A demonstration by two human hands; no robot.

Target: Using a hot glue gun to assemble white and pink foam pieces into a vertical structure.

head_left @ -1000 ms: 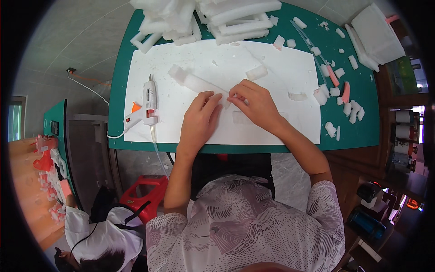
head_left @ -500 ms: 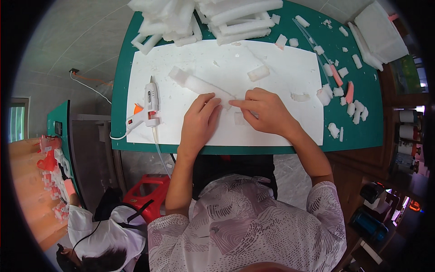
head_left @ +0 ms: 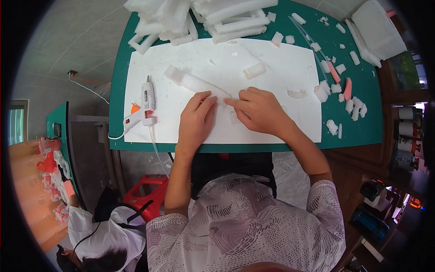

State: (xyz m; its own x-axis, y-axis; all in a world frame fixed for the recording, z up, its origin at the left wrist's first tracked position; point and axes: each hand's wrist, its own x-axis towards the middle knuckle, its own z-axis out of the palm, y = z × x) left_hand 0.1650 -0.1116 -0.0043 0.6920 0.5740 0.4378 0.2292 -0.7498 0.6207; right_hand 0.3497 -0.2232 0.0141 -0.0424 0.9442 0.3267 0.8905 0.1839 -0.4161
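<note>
One long flat white foam strip (head_left: pixel 192 82) lies on one white rectangular sheet (head_left: pixel 181 131), itself on the green bench (head_left: pixel 118 113). Long axis diagonal: one end points far-left, the other near-right, toward the hands. Near end partly hidden by fingers.

Two hands, both at that end. Left hand (head_left: pixel 195 119): fingers bent, tips at the strip's near side; can't tell if gripping or just resting. Right hand (head_left: pixel 262 111): index stretched out to the strip's near-right tip, other fingers curled; can't tell if anything is pinched.

One pale translucent flat piece (head_left: pixel 234 118), right and nearer than the strip, partly under the right hand. One small off-white foam block (head_left: pixel 254 70) right of the strip; one ragged off-white scrap (head_left: pixel 297 94) farther right. One white hot glue gun with orange trigger (head_left: pixel 148 102) left of the strip, nozzle pointing away from the person, one clear glue stick (head_left: pixel 154 144) out its back end.

Beyond the strip: two piles of white foam frames (head_left: pixel 238 29). Far right of it: two pink foam pieces (head_left: pixel 347 88), over a dozen white foam scraps (head_left: pixel 322 92), and white foam slabs (head_left: pixel 378 31), at least two. Near-left of it, off the bench: one red plastic stool (head_left: pixel 152 181), one co-worker in white (head_left: pixel 108 231).
</note>
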